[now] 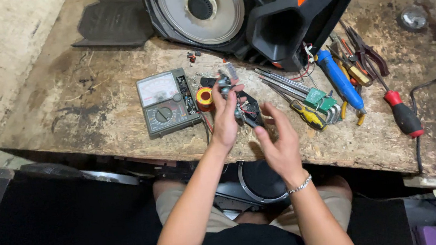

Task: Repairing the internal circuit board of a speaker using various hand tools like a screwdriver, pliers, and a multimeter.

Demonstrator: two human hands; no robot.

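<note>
Multimeter (165,102) left, screwdrivers (339,79) right of left hand (225,119)

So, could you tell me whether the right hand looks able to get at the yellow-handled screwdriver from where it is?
Probably yes: the right hand is open and empty, and the screwdriver lies just beside it on the bench, with nothing between them.

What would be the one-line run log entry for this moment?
left hand: holds small electronic part | right hand: open, empty, beside it | nearby: multimeter, solder spool, speaker cabinet | surface: workbench
</note>
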